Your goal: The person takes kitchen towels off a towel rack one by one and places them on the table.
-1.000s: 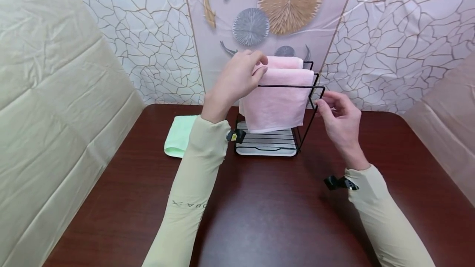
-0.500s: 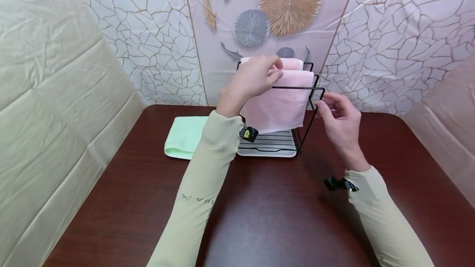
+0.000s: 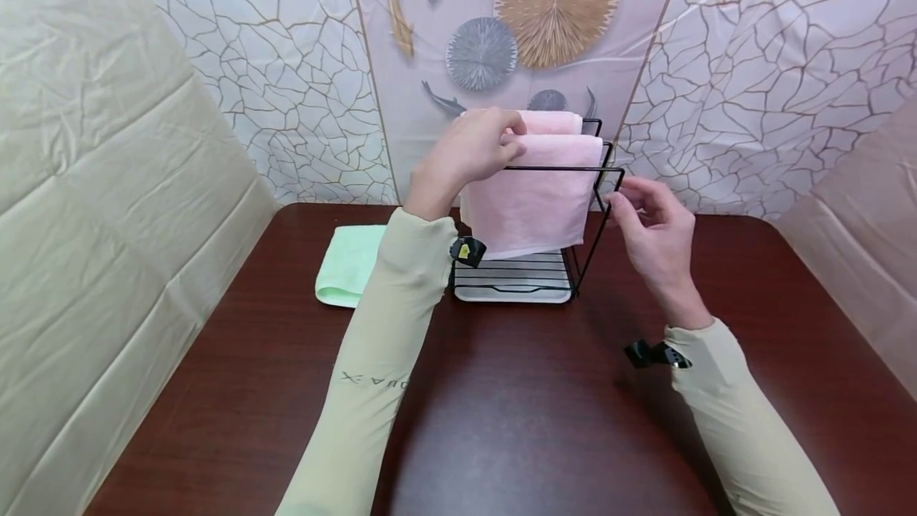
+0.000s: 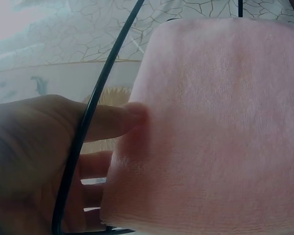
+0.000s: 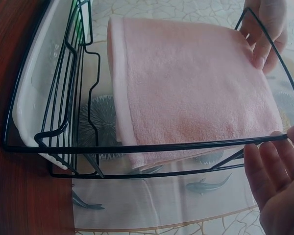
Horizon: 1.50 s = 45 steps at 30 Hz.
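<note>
A folded pink towel [image 3: 533, 205] hangs over a middle bar of a black wire rack [image 3: 559, 169]. My left hand [image 3: 473, 154] pinches it at its upper left edge; in the left wrist view the thumb lies on the towel's front [image 4: 210, 117], other fingers behind. My right hand [image 3: 655, 233] holds the rack's right front upright between thumb and fingers, seen close in the right wrist view along the wire frame [image 5: 186, 146]. Behind, a second pink towel [image 3: 548, 123] hangs over the rear bar, its left part hidden by my left hand.
A white tray [image 3: 512, 295] sits under the wire shelf at the rack's base. Left of it, a folded light green towel [image 3: 351, 265] lies on the dark red-brown table [image 3: 501, 420], partly covered by my left forearm. A patterned cloth backdrop [image 3: 286, 62] stands behind.
My left hand first slid right along the front pink towel's top, then came partway back left. The right hand stays on the rack, which has not moved.
</note>
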Motion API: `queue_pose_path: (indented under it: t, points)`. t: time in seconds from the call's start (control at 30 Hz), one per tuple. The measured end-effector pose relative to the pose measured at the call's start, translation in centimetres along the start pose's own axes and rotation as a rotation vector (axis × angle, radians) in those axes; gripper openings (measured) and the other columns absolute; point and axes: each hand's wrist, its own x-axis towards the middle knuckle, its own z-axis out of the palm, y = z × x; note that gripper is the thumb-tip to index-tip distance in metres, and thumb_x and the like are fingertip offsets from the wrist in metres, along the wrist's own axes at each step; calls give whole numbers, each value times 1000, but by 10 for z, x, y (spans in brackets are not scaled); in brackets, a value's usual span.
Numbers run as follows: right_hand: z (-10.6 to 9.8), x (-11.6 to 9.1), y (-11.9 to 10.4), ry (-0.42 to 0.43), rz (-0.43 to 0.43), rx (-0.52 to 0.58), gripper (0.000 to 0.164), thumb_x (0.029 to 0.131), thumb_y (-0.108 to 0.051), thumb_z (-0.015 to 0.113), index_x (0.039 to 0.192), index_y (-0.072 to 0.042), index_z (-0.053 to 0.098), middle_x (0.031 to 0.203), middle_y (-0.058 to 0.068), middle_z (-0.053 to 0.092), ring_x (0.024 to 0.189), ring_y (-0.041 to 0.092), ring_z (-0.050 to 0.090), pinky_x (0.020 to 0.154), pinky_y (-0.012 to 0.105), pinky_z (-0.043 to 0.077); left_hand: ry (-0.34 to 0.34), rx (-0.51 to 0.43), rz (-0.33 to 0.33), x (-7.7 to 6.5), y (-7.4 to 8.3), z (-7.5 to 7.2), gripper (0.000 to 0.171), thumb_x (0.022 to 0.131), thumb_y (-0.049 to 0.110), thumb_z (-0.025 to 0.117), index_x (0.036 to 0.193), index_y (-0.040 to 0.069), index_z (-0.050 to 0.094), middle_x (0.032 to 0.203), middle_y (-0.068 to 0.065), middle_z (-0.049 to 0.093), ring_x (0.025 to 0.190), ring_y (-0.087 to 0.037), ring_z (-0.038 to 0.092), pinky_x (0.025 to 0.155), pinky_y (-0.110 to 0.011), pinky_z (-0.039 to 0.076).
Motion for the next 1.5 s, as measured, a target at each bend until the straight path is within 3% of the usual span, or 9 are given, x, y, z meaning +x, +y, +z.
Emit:
queue_pose_path:
  t: [0.23,0.57,0.97,1.2,1.37,1.5]
  points:
    - [-1,0,0,-2,-5,-22,20,88,12,61,107,20,60,86,-11,70,69,1,64,65,14,53,-6,-30,-5,-1,-1,0,30,97,30,59,123,17,67,126,2,66,118,-15,58,103,-34,42]
    - [-5,1,24,2,-8,-20,21,89,7,64,108,15,63,86,-9,71,68,6,65,64,15,53,6,-41,-32,-1,-3,3,30,98,33,59,123,19,67,126,3,66,119,-16,57,105,-34,41]
    - [-5,0,24,9,-3,-29,20,88,9,63,107,16,62,86,-11,71,68,5,64,64,14,53,34,-85,-83,1,1,5,22,98,30,59,112,18,71,98,3,68,91,-15,60,88,-33,46]
    - [-3,0,19,-4,-3,-45,20,88,11,62,107,17,62,86,-9,71,69,4,63,64,13,52,126,-126,-89,0,-3,8,23,98,30,60,114,19,72,96,3,70,85,-15,58,80,-30,46]
    - [-5,1,25,5,-16,-59,19,89,6,65,107,13,64,87,-14,71,71,3,63,65,13,52,293,-245,-69,2,-6,7,22,97,28,62,112,17,73,108,2,74,95,-11,64,88,-29,47]
    - [-7,1,27,9,-14,-52,19,89,7,64,107,13,64,87,-13,71,70,4,64,65,14,53,326,-287,-81,1,-3,1,21,97,30,62,112,20,73,113,5,73,107,-9,64,94,-29,46]
